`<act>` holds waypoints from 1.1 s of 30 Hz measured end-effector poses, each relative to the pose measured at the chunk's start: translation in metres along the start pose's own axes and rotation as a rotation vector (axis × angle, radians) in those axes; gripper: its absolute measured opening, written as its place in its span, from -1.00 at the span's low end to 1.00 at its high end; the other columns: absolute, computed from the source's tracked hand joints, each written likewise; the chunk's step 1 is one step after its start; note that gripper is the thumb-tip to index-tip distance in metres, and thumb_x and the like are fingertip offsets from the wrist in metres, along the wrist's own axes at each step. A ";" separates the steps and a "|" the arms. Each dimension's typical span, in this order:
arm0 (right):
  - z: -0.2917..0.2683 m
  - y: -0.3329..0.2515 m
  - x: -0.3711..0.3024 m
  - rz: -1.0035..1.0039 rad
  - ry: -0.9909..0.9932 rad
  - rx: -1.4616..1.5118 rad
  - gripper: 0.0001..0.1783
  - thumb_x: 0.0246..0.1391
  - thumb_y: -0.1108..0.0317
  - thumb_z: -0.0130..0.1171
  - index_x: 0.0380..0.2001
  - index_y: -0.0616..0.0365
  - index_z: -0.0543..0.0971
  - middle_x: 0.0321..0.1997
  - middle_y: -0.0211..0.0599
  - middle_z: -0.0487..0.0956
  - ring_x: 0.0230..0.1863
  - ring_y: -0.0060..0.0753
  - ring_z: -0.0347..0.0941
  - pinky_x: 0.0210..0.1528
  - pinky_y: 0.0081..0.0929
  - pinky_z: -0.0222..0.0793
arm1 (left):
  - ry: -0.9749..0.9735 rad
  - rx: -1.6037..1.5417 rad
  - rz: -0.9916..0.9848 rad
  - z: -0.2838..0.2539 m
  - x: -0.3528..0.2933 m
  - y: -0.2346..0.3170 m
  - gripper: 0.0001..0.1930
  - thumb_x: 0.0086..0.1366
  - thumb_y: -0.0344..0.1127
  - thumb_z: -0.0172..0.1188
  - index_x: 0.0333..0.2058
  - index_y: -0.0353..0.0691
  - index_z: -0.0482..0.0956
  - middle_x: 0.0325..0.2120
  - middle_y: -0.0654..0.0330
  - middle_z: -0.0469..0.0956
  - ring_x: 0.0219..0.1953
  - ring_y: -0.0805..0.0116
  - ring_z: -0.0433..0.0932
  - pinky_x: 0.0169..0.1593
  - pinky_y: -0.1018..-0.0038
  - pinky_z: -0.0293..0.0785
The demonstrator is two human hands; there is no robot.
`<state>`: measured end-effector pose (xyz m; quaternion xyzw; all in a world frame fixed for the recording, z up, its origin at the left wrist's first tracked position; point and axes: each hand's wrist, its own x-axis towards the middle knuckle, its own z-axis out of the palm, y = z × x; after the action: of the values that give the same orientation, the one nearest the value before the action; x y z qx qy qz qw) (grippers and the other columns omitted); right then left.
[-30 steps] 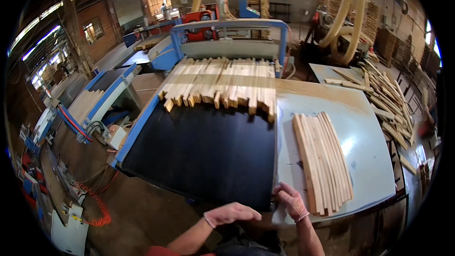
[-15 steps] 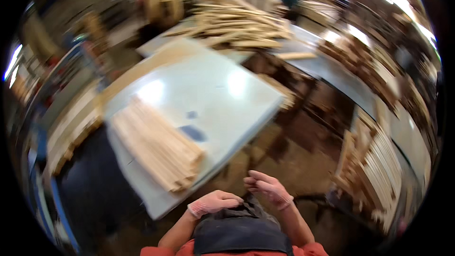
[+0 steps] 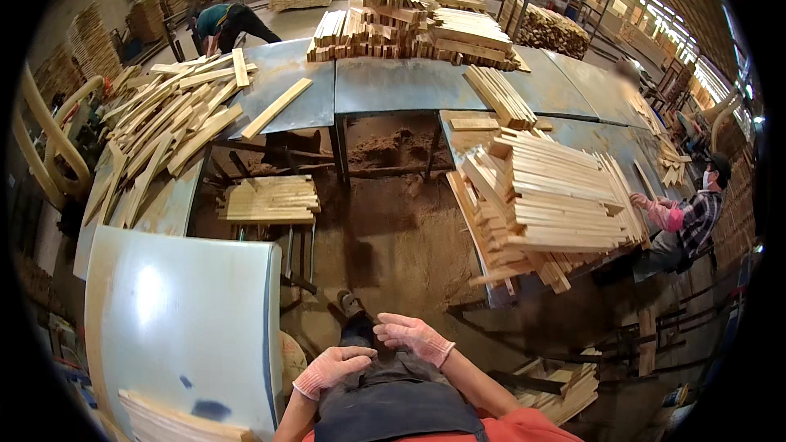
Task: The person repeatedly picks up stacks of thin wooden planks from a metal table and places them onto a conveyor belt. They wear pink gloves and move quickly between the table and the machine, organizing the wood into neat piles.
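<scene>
Both hands wear pale pink knitted work gloves and hang in front of my dark apron. Fingers loosely stretched toward the right, my left hand is open and empty, close above the dark cloth at my lap. My right hand is also open with nothing in it, its fingers extended leftward, a little higher than the left. The nearest surface is the pale metal-topped table to my left. On its front edge lies a stack of wooden strips, cut off by the picture's lower part.
Loose boards lie heaped at the far left. A low stand holds wooden strips ahead. A large strip pile fills the right table, where a masked person sits. Another person bends at the back left. Stacked wood stands beyond.
My view has swung to the right; the pale table and its strips now sit lower left, and the right-hand pile is nearer the middle. Both hands stay empty before my apron.
</scene>
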<state>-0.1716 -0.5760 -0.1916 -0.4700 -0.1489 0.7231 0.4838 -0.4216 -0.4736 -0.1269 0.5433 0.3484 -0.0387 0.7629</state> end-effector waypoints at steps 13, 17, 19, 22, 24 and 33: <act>-0.021 -0.220 0.219 -0.007 0.216 -0.328 -0.24 0.41 0.11 0.24 0.50 0.28 0.31 0.33 -0.18 0.59 0.34 -0.28 0.49 0.37 -0.27 0.41 | -0.011 0.050 0.075 -0.197 0.190 0.213 -0.59 0.45 -0.29 0.29 0.17 -0.39 0.66 -0.03 0.23 0.73 -0.07 0.48 0.62 0.09 0.50 0.54; -0.032 -0.262 0.289 0.057 0.149 -0.271 -0.22 0.37 0.09 0.30 0.50 0.24 0.34 0.16 -0.36 0.63 0.14 -0.44 0.51 0.20 -0.39 0.45 | 0.084 0.128 0.065 -0.242 0.221 0.244 -0.55 0.40 -0.23 0.35 0.16 -0.40 0.67 -0.15 0.21 0.73 -0.18 0.52 0.59 -0.02 0.52 0.53; -0.045 -0.282 0.328 0.080 0.131 -0.288 -0.26 0.35 0.01 0.30 0.44 0.19 0.42 -0.06 -0.44 0.59 -0.12 -0.52 0.46 -0.07 -0.43 0.47 | 0.110 0.041 0.105 -0.255 0.239 0.246 -0.54 0.37 -0.24 0.35 0.13 -0.41 0.68 -0.10 0.19 0.73 -0.11 0.50 0.60 0.05 0.50 0.52; -0.089 -0.324 0.382 0.079 0.086 -0.345 -0.61 0.35 0.06 0.29 0.07 0.06 0.64 -0.34 -0.62 0.51 -0.40 -0.63 0.37 -0.38 -0.52 0.33 | 0.113 0.010 0.147 -0.266 0.275 0.241 -0.57 0.39 -0.25 0.33 0.13 -0.41 0.68 -0.08 0.18 0.73 -0.06 0.46 0.62 0.11 0.47 0.52; -0.138 -0.364 0.412 0.094 0.101 -0.503 -0.36 0.31 -0.03 0.32 0.31 0.13 0.57 -0.01 -0.40 0.66 -0.10 -0.39 0.53 -0.05 -0.33 0.53 | 0.089 -0.091 0.076 -0.265 0.304 0.236 -0.56 0.41 -0.22 0.33 0.13 -0.43 0.67 -0.05 0.16 0.73 -0.06 0.44 0.63 0.12 0.45 0.53; -0.491 -0.631 0.485 -0.076 1.000 -1.053 -0.10 0.34 -0.27 0.10 0.50 0.16 0.33 0.43 0.14 0.50 0.43 0.04 0.45 0.47 -0.20 0.36 | 0.054 -0.009 -0.139 -0.268 0.539 0.331 -0.48 0.42 -0.16 0.34 0.19 -0.45 0.62 0.06 0.08 0.71 0.11 0.34 0.63 0.26 0.40 0.47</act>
<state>0.5420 0.0215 -0.2812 -0.9093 -0.2544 0.2371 0.2283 -0.0016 0.0628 -0.2156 0.5150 0.4057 -0.0753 0.7513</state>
